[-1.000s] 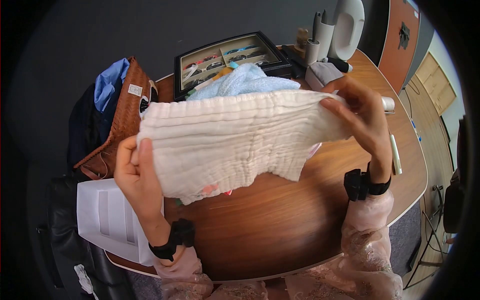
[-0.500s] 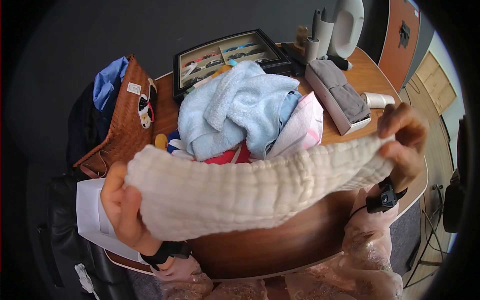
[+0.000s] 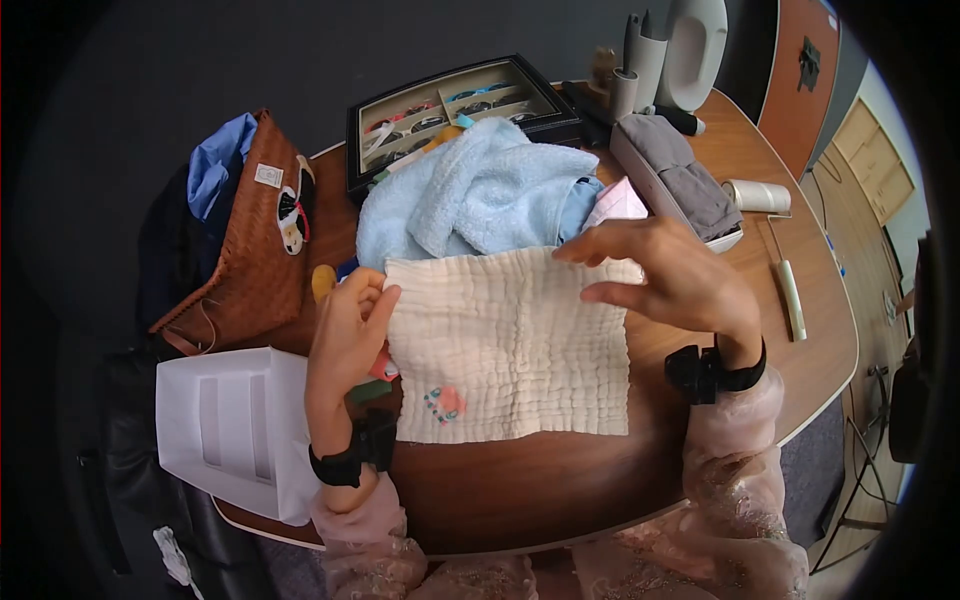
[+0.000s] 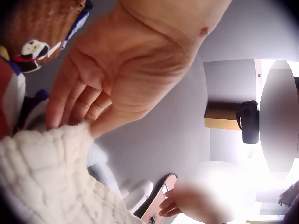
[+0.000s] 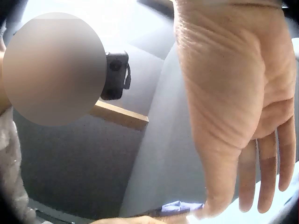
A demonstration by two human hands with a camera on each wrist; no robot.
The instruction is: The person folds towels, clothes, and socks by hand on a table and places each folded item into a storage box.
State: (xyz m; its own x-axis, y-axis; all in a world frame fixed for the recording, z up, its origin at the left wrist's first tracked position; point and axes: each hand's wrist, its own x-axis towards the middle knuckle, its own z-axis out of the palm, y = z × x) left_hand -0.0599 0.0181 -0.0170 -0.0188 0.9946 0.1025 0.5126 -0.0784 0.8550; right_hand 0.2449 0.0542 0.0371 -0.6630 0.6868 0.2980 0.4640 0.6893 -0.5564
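Observation:
A cream crinkled gauze cloth (image 3: 515, 350) with a small coral and teal print near its lower left corner hangs spread over the front of the table. My left hand (image 3: 345, 340) pinches its upper left corner between thumb and fingers; the left wrist view shows this grip on the cloth edge (image 4: 70, 133). By the upper right part of the cloth is my right hand (image 3: 670, 275), thumb and fingers apart. Straight fingers with nothing between them show in the right wrist view, where this hand (image 5: 229, 93) is seen from the palm side.
Behind the cloth lies a light blue towel (image 3: 500, 190) on a heap of fabrics. A brown woven basket (image 3: 255, 250) and a white bin (image 3: 285, 430) stand left. Farther back is a glasses display case (image 3: 545, 95); grey fabric (image 3: 675, 165) fills a box at right, near a white roll (image 3: 757, 196).
The cloth has gone from a stretched, folded band to a flat square hanging down. My left hand has moved right and up; my right hand has moved left and let go of its edge.

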